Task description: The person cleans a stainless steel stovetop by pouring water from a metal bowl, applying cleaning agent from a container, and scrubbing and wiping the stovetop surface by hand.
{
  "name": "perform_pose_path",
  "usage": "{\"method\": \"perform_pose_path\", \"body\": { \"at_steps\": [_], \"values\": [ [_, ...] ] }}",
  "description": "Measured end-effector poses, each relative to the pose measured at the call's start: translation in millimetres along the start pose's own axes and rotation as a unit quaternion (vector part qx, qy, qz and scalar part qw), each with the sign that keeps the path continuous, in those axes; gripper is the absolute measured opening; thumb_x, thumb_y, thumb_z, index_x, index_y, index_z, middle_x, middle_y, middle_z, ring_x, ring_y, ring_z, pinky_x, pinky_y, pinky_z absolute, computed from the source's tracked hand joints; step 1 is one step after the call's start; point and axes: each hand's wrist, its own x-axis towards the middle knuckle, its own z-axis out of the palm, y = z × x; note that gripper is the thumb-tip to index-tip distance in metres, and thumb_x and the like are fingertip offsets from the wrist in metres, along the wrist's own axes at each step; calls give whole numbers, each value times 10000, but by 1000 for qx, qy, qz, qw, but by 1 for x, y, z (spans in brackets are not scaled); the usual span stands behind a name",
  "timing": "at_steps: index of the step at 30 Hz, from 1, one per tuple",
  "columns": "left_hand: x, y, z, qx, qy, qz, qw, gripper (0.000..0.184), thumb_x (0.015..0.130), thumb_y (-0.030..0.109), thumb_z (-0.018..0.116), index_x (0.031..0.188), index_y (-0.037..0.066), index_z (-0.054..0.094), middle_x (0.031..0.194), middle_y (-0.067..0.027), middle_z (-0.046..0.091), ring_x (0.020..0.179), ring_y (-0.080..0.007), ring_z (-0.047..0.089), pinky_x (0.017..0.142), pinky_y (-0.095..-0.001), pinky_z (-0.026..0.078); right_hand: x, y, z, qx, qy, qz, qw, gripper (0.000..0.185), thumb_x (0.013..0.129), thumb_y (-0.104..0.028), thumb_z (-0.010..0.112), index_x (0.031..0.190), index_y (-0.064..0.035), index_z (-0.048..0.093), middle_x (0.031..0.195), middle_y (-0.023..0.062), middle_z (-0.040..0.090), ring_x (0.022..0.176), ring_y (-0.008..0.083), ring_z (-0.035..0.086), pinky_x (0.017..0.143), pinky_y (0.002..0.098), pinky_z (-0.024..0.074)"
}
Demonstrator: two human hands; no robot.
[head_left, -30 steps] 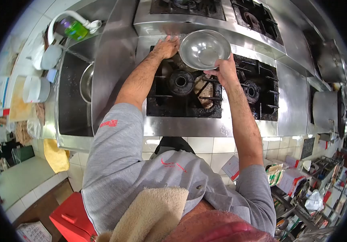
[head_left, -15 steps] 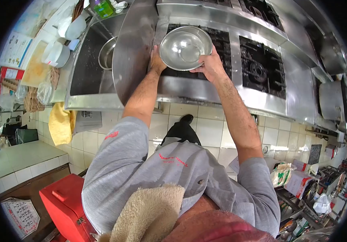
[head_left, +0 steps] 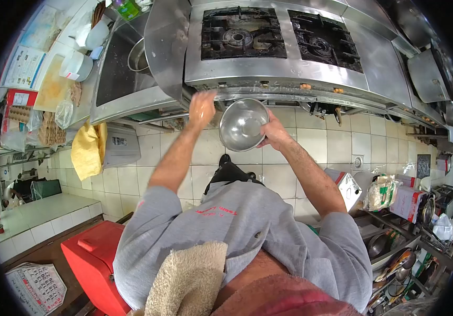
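A shiny metal mixing bowl (head_left: 243, 125) is tilted toward me in front of the stove, above the tiled floor. My right hand (head_left: 275, 131) grips its right rim. Nothing shows inside the bowl. My left hand (head_left: 202, 109) is raised just left of the bowl, apart from it. Its fingers look bent but are smeared by motion, so what they do is unclear. The gas stove (head_left: 276, 69) with two black burner grates stands beyond both hands.
A metal partition (head_left: 167, 47) separates the stove from a sink (head_left: 113, 79) holding a metal pot (head_left: 138, 57). A yellow cloth (head_left: 87, 150) hangs by a grey bin (head_left: 121, 145). On the right are a large pot (head_left: 427, 78) and shelves of utensils. A red box (head_left: 97, 258) stands behind left.
The bowl has come back from above the burners toward my body, held by my right hand. My left hand has let go of its rim and moved away to the left.
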Motion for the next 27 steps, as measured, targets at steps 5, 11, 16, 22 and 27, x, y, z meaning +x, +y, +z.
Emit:
{"method": "perform_pose_path", "body": {
  "at_steps": [5, 11, 16, 22, 27],
  "values": [
    [131, -24, -88, 442, -89, 176, 875, 459, 858, 222, 488, 1301, 104, 461, 1426, -46, 357, 1333, -252, 280, 1059, -554, 208, 10, -11, 19, 9, -12, -31, 999, 819, 692, 117, 384, 1420, -213, 203, 1281, 163, 414, 1010, 339, 551, 536, 430, 569],
    [168, -47, -163, 653, -268, 2, 709, 659, 915, 502, 343, 1435, 110, 242, 1511, -33, 179, 1399, -229, 103, 1082, -583, 53, 17, -116, 60, -2, -59, -228, 972, 798, 728, 119, 396, 1430, -190, 175, 1271, 181, 428, 997, 301, 558, 500, 392, 569],
    [89, -28, -100, 559, -417, 82, 712, 588, 934, 360, 313, 1439, 74, 219, 1513, -111, 150, 1394, -300, 115, 1090, -561, 49, 40, -128, 56, 59, -56, -222, 972, 822, 710, 111, 410, 1433, -194, 168, 1263, 173, 419, 933, 316, 572, 548, 416, 572],
    [59, -23, -55, 238, -326, -63, 913, 334, 890, 263, 418, 1070, 66, 618, 1140, -162, 607, 1092, -321, 552, 951, -409, 388, 22, -45, 25, 62, -24, -148, 987, 805, 708, 107, 403, 1420, -205, 197, 1261, 154, 427, 955, 331, 565, 545, 437, 569],
    [7, -53, 25, -322, -191, -354, 857, 242, 854, 258, 565, 986, 66, 628, 922, -59, 672, 799, -239, 637, 654, -362, 487, 32, 29, 0, 0, -2, -33, 999, 761, 685, 107, 435, 1374, -162, 256, 1213, 181, 438, 882, 361, 583, 512, 457, 562]
  ]
}}
